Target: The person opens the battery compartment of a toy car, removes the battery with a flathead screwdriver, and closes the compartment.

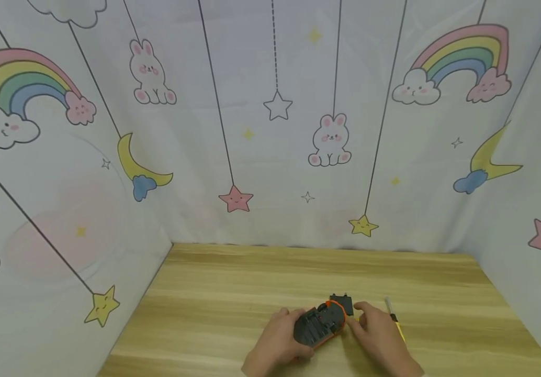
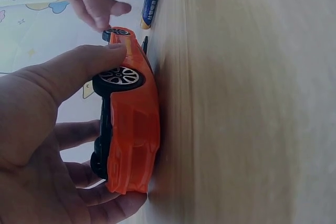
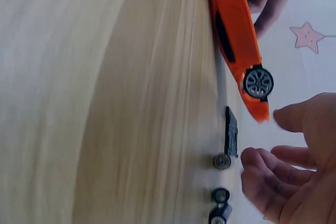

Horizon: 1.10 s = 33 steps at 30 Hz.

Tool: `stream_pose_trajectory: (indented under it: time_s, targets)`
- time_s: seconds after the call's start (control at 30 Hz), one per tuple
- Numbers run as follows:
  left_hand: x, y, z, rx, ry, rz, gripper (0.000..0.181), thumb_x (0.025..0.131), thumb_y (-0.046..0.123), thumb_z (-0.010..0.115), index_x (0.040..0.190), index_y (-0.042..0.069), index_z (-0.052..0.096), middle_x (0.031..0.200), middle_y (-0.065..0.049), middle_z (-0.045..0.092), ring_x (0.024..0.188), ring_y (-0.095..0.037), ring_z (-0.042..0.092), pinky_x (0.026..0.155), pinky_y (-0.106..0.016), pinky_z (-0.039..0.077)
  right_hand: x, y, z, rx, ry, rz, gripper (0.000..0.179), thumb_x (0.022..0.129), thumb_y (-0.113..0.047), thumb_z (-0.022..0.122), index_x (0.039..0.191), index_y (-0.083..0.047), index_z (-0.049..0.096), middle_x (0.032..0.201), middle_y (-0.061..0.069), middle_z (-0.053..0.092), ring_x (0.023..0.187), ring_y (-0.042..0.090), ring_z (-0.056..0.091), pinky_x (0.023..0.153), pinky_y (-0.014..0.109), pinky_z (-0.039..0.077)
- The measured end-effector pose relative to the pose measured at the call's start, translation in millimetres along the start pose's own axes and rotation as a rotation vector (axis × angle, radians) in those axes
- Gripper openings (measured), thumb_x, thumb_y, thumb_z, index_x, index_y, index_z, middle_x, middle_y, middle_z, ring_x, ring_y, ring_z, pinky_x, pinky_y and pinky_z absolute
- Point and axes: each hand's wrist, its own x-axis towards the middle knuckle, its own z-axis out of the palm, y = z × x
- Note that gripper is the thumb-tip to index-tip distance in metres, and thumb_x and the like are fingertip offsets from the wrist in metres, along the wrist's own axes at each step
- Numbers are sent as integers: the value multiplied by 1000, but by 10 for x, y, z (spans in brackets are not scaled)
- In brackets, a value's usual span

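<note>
An orange toy car (image 1: 319, 324) is turned over, its black underside facing up. My left hand (image 1: 277, 335) grips it by the sides; in the left wrist view the thumb (image 2: 94, 61) lies along the flank by a silver-spoked wheel (image 2: 121, 77). My right hand (image 1: 379, 332) is beside the car's other end, fingers loosely bent and holding nothing. In the right wrist view, a small gap separates the right thumb from the car's orange tip (image 3: 258, 111). A flat black piece (image 1: 342, 303) lies on the table just beyond the car.
A screwdriver (image 1: 394, 318) with a yellow handle lies right of my right hand. Small round-ended pieces (image 3: 220, 195) rest near the black piece. A navy-and-yellow cylinder with lettering (image 2: 150, 3) is on the wooden table (image 1: 233, 283). Patterned cloth (image 1: 280, 157) walls the table.
</note>
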Motion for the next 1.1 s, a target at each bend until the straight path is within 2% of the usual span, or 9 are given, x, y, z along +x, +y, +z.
stream_pose_trajectory:
  time_s: [0.13, 0.27, 0.33, 0.43, 0.63, 0.83, 1.1]
  targets:
    - [-21, -1, 14, -9, 13, -6, 90, 61, 36, 93, 143, 15, 60, 99, 0, 54, 87, -18, 47, 80, -38, 47, -16, -78, 55, 56, 3, 6, 59, 92, -43, 75, 133, -2, 62, 102, 5, 67, 78, 10, 62, 67, 35, 53]
    - [-39, 6, 37, -25, 26, -14, 90, 61, 35, 94, 142, 14, 60, 99, 0, 53, 88, -19, 46, 79, -39, 47, -27, -173, 113, 65, -33, 33, 74, 86, -56, 76, 135, -2, 61, 122, 14, 63, 96, 22, 66, 83, 48, 56]
    - [-50, 13, 46, -36, 34, -13, 90, 61, 34, 94, 141, 13, 61, 100, -1, 53, 88, -19, 47, 78, -39, 47, -26, -218, 150, 54, -49, 38, 80, 83, -58, 78, 135, -1, 60, 125, 16, 62, 104, 27, 65, 89, 54, 54]
    - [-61, 18, 55, -44, 49, -8, 89, 60, 34, 93, 140, 12, 61, 100, -1, 54, 88, -19, 47, 76, -36, 46, -24, -271, 217, 41, -70, 44, 86, 79, -59, 81, 138, -1, 58, 126, 19, 61, 109, 32, 64, 91, 57, 53]
    - [-69, 27, 54, -28, 70, -4, 87, 60, 35, 93, 138, 12, 63, 100, -1, 57, 88, -18, 48, 76, -34, 45, -23, -343, 300, 64, -66, 47, 97, 76, -57, 84, 143, 5, 50, 128, 23, 57, 111, 36, 63, 93, 59, 52]
    - [-78, 46, 51, 12, 91, -4, 86, 62, 39, 93, 137, 9, 63, 104, -5, 61, 90, -20, 52, 78, -37, 48, -1, -389, 350, 135, -52, 84, 95, 77, -46, 87, 146, 7, 48, 130, 26, 55, 114, 41, 60, 95, 60, 50]
    - [-49, 54, 67, 24, 51, -21, 87, 73, 53, 86, 141, 6, 60, 107, -7, 64, 88, -20, 53, 76, -38, 48, 47, -446, 394, 173, -56, 122, 94, 77, -31, 89, 147, 11, 44, 137, 33, 50, 123, 51, 56, 100, 62, 47]
